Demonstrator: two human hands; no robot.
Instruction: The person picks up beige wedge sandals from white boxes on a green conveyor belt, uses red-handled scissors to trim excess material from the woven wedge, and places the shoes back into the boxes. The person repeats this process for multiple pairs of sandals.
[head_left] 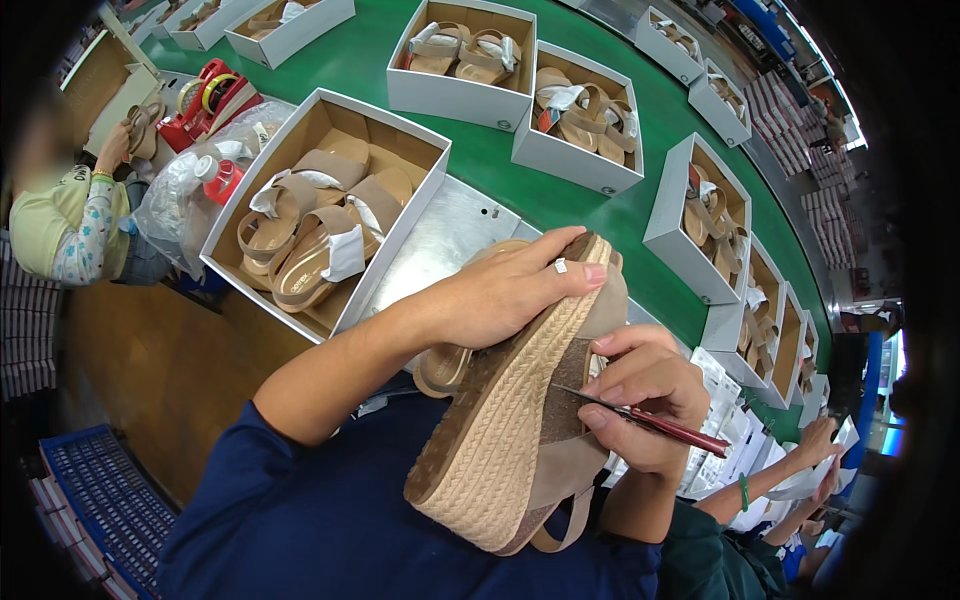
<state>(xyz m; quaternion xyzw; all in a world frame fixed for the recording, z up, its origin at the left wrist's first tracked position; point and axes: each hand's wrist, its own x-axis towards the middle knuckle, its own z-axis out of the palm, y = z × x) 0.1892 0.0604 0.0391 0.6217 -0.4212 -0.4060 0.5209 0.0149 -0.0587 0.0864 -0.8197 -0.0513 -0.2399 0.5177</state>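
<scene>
A wedge sandal (520, 420) with a braided rope-look side, brown outsole and taupe straps is tilted on its side close to my body. My left hand (510, 290) grips its toe end, thumb across the top edge. In my right hand (650, 400) is a slim pointed tool with a dark red handle (680, 430). Its thin dark tip reaches the sandal's inner side, between the straps; whether it touches is too small to tell. Beneath my left hand lies a second sandal (440, 370), partly hidden by my arm and the first one.
An open white shoebox (425, 185) holding sandals stands just beyond my left forearm, beside a metal plate (440, 240). More open boxes (520, 110) line the green belt (590, 215). Co-workers are at left (75, 220) and right (770, 480). Tape dispensers (210, 100) sit at far left.
</scene>
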